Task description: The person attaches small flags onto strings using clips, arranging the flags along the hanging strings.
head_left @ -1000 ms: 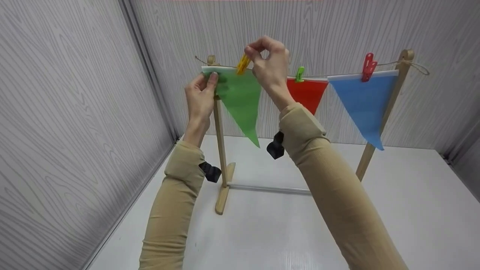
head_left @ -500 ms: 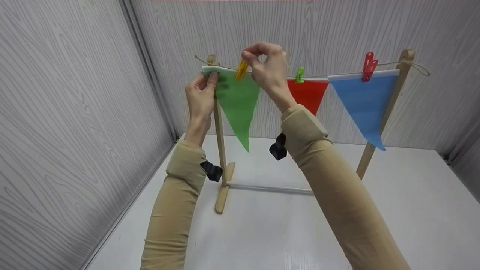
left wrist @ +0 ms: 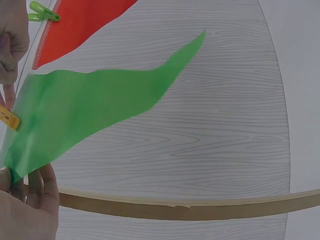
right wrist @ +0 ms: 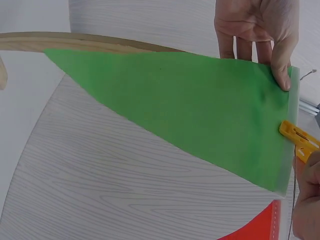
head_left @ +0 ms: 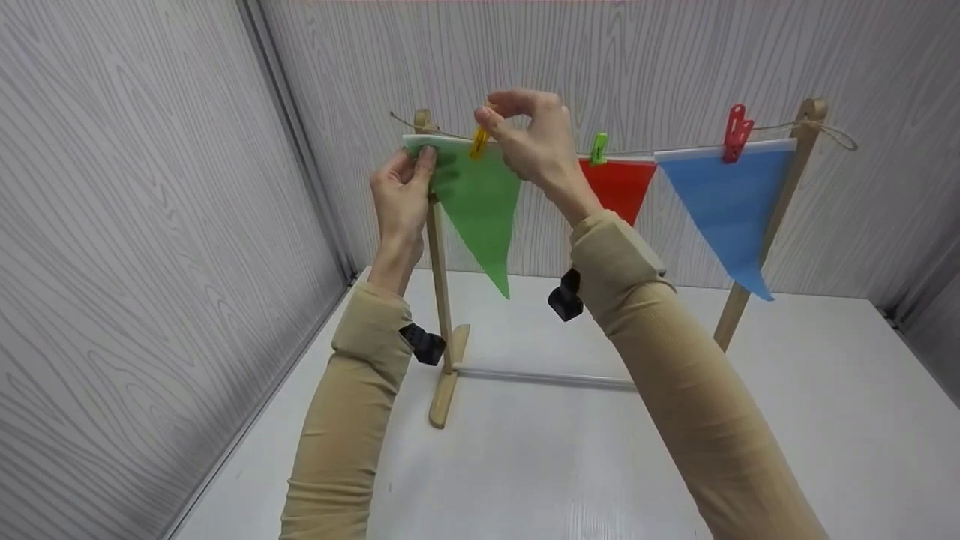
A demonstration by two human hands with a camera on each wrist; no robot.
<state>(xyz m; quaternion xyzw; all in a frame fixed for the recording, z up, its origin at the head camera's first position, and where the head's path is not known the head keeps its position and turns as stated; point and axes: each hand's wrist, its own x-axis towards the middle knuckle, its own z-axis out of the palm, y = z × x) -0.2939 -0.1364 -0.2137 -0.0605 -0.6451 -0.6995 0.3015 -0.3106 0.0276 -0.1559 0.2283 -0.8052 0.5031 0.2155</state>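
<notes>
A green triangular pennant (head_left: pixel 480 202) with a white top edge hangs at the string's left end. My left hand (head_left: pixel 401 199) pinches its upper left corner, thumb in front and fingers behind, as the right wrist view also shows. With thumb and forefinger my right hand (head_left: pixel 536 139) pinches a yellow clothespin (head_left: pixel 478 144), whose jaws sit over the pennant's white edge (right wrist: pixel 292 110) near its middle. In the left wrist view the clothespin (left wrist: pixel 9 118) lies across that edge, and the right hand (left wrist: pixel 12 45) is partly cut off by the frame.
A red pennant (head_left: pixel 619 184) hangs by a green clothespin (head_left: pixel 598 150), and a blue pennant (head_left: pixel 731 202) by a red clothespin (head_left: pixel 737 135). The string runs between two wooden posts (head_left: pixel 439 277). A pale rod (head_left: pixel 544 377) joins the stand low above the white table (head_left: pixel 525 465).
My right hand and the yellow clothespin have moved slightly down and left along the pennant's top edge. The green pennant's tip has swung. The left hand keeps its hold on the corner.
</notes>
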